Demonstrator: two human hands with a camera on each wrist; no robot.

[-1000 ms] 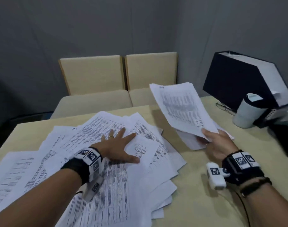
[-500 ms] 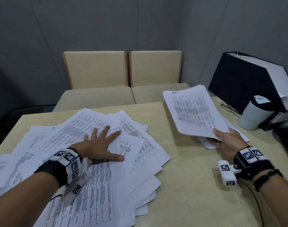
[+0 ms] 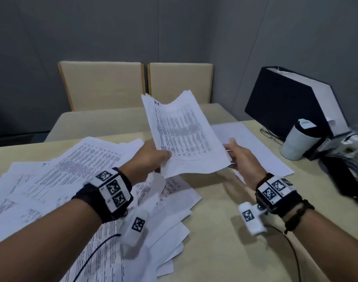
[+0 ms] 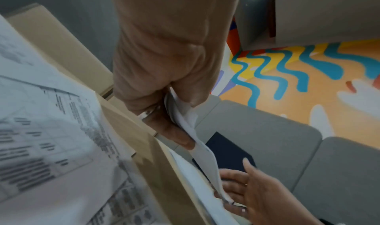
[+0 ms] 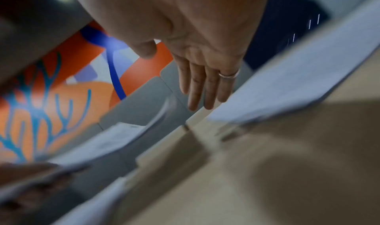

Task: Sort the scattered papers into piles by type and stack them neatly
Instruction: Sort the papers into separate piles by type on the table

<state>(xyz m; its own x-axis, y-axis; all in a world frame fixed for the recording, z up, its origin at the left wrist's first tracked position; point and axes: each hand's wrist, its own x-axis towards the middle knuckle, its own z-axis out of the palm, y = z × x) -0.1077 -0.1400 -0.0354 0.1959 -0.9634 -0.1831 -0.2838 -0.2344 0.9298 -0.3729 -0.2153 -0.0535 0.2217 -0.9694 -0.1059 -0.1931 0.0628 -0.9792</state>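
Note:
A sheaf of printed sheets [image 3: 184, 135], marked by hand at its top corner, is held up over the table [image 3: 224, 231]. My left hand [image 3: 153, 157] pinches its lower left corner between thumb and fingers [image 4: 174, 131]. At the sheaf's right edge is my right hand [image 3: 235, 153]; the right wrist view shows its fingers [image 5: 201, 90] straight and holding nothing. Scattered printed papers [image 3: 72, 169] overlap across the left of the table. A flat white pile [image 3: 255, 147] lies on the table behind my right hand.
A dark file box [image 3: 285, 102] stands at the back right with a white cup [image 3: 298, 141] and glasses [image 3: 269, 135] in front of it. Dark clutter [image 3: 346, 176] fills the right edge. Two beige chairs [image 3: 102, 84] stand behind the table.
My left hand has lifted off the scattered papers and taken the sheaf's lower corner. The sheaf has moved left and up from the right pile, and my right hand has loosened its grip.

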